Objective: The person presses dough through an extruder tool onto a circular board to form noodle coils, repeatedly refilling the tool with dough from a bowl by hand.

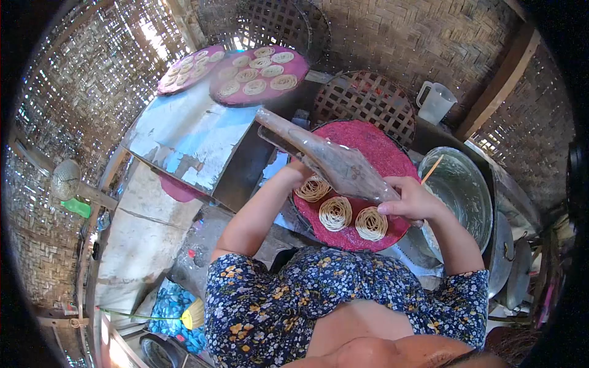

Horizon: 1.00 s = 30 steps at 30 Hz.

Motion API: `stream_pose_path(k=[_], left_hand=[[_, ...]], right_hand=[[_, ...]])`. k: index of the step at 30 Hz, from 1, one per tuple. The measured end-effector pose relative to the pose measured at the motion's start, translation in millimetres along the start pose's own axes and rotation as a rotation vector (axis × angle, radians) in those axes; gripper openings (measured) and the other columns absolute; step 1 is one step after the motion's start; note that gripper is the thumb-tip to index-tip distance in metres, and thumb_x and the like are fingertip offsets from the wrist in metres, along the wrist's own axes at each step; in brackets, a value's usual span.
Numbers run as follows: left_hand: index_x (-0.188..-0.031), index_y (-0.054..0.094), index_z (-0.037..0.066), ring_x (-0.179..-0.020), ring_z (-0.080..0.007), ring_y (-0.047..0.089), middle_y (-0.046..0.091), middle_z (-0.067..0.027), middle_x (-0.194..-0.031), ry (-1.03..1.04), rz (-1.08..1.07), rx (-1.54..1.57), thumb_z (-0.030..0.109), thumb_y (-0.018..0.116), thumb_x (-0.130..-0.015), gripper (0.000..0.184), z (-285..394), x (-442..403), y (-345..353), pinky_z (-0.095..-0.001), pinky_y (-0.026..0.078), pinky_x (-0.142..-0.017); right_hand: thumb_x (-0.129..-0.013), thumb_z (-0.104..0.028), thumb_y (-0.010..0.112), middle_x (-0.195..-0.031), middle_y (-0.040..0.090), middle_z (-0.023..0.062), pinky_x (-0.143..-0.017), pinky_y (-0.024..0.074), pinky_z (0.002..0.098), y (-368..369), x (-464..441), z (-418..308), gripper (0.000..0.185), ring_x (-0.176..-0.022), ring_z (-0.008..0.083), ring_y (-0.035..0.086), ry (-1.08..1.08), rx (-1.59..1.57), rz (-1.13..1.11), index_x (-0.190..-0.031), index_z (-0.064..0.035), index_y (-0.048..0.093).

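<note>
A long, worn wooden press (353,168), pale with dough smears, slants over a round tray (392,147) lined with pink-red cloth. My right hand (406,199) is closed around its near end, thumb on top. From the other side, my left hand (300,170) meets the press at its underside; the tool hides most of its fingers, which appear to grip it. Along the near side of the tray lie coils of thin dough strands: a left coil (313,189), a middle coil (335,213) and a right coil (371,223) beside my right hand.
Right of the tray stands a big metal basin (485,190) with batter smears and a wooden stick (433,168). A plastic jug (437,103) and a woven rack (350,92) are behind. Two pink trays (293,92) of coils rest by a worn table (184,132) at left.
</note>
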<state>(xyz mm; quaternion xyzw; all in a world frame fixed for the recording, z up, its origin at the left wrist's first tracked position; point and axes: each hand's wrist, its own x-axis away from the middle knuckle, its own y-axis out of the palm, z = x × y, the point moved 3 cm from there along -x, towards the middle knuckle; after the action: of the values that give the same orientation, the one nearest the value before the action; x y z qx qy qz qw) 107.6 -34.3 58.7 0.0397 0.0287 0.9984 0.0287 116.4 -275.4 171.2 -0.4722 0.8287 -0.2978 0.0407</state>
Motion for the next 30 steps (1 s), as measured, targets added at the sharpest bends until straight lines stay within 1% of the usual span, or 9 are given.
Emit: stream_pose_path(k=[1, 6, 10, 13, 19, 22, 24, 26, 30], left_hand=[[-0.124, 0.044, 0.004, -0.118, -0.0192, 0.041, 0.043, -0.0071, -0.13, 0.109, 0.068, -0.19, 0.044, 0.037, -0.091, 0.053, -1.3, 2.4, -0.2, -0.0346, 0.031, -0.099], [-0.124, 0.046, 0.009, -0.123, -0.0192, 0.033, 0.046, -0.008, -0.128, -0.147, -0.048, 0.101, 0.033, 0.039, -0.092, 0.041, -6.9, 4.1, -0.7, -0.0337, 0.027, -0.102], [-0.124, 0.046, 0.01, -0.124, -0.0222, 0.031, 0.047, -0.0093, -0.127, -0.299, -0.219, 0.045, 0.033, 0.039, -0.091, 0.041, -26.2, 0.7, -11.0, -0.0341, 0.024, -0.103], [-0.105, 0.061, 0.012, -0.114, -0.0311, 0.037, 0.046, -0.0092, -0.124, -0.083, 0.164, -0.747, 0.049, 0.034, -0.088, 0.049, 0.2, 11.0, -12.4, -0.043, 0.025, -0.097], [-0.122, 0.05, 0.017, -0.117, -0.0343, 0.031, 0.033, -0.011, -0.135, 0.192, 0.069, -1.45, 0.049, 0.034, -0.087, 0.05, 20.4, 45.0, -17.0, -0.047, 0.02, -0.098], [-0.123, 0.046, 0.01, -0.113, -0.0332, 0.037, 0.036, -0.0126, -0.132, 0.33, 0.258, -0.593, 0.056, 0.032, -0.086, 0.06, 44.7, 28.2, -19.6, -0.0467, 0.025, -0.097], [-0.124, 0.043, 0.006, -0.111, -0.0325, 0.041, 0.038, -0.0137, -0.131, 0.373, 0.355, -0.005, 0.06, 0.031, -0.085, 0.068, 68.4, 13.1, -20.2, -0.0464, 0.028, -0.097], [-0.122, 0.043, 0.005, -0.104, -0.0309, 0.048, 0.049, -0.0133, -0.119, 0.347, -0.098, 0.942, 0.065, 0.027, -0.083, 0.073, 115.8, 11.1, -5.9, -0.0467, 0.032, -0.097], [-0.114, 0.052, 0.009, -0.078, -0.0244, 0.055, 0.058, -0.0028, -0.075, 0.511, -0.24, 1.058, 0.068, 0.025, -0.082, 0.073, 133.6, -26.6, 0.7, -0.0419, 0.042, -0.081]], right_hand=[[-0.063, -0.043, 0.072, -0.083, 0.062, 0.0114, -0.071, 0.0452, 0.031, -0.3, -0.1, -0.4, 0.063, -0.077, 0.0174, 0.058, -0.001, 0.011, 0.006, -0.105, 0.001, 0.057], [-0.063, -0.039, 0.073, -0.088, 0.059, 0.0081, -0.075, 0.0433, 0.029, -1.1, 2.0, -8.8, 0.066, -0.083, 0.0143, 0.054, 0.047, -0.013, -0.007, -0.109, 0.0037, 0.053], [-0.066, -0.039, 0.072, -0.077, 0.06, 0.0085, -0.061, 0.0453, 0.0289, -2.1, -4.5, 10.7, 0.057, -0.067, 0.0143, 0.057, -0.058, -0.066, 0.132, -0.104, 0.0003, 0.056], [-0.069, -0.034, 0.071, -0.072, 0.056, 0.0043, -0.05, 0.043, 0.0252, -6.1, -3.7, 8.4, 0.049, -0.056, 0.0097, 0.053, 0.057, -0.209, 0.148, -0.102, -0.0006, 0.056], [-0.068, -0.043, 0.068, -0.071, 0.055, 0.0023, -0.052, 0.0436, 0.0239, -13.0, 9.0, 18.9, 0.055, -0.059, 0.0096, 0.053, 0.06, -0.285, 0.205, -0.098, 0.0007, 0.054], [-0.074, -0.035, 0.066, -0.071, 0.055, 0.0025, -0.051, 0.0445, 0.0257, -11.6, 22.2, 22.8, 0.043, -0.056, 0.011, 0.054, 0.072, -0.439, 0.149, -0.099, -0.0017, 0.053], [-0.071, -0.053, 0.061, -0.07, 0.054, 0.0031, -0.052, 0.0439, 0.0255, -5.8, 26.6, 21.0, 0.057, -0.058, 0.0114, 0.053, 0.019, -0.417, 0.117, -0.093, -0.0014, 0.054], [-0.071, -0.066, 0.054, -0.068, 0.054, 0.004, -0.052, 0.0435, 0.0255, -0.5, 31.9, 21.6, 0.067, -0.058, 0.0121, 0.053, 0.028, -0.423, 0.005, -0.09, -0.0014, 0.054], [-0.078, -0.069, 0.034, -0.067, 0.055, 0.0076, -0.046, 0.0431, 0.0266, -0.5, 39.7, 29.3, 0.07, -0.05, 0.0145, 0.052, 0.19, -0.522, -0.169, -0.085, -0.0022, 0.054]])
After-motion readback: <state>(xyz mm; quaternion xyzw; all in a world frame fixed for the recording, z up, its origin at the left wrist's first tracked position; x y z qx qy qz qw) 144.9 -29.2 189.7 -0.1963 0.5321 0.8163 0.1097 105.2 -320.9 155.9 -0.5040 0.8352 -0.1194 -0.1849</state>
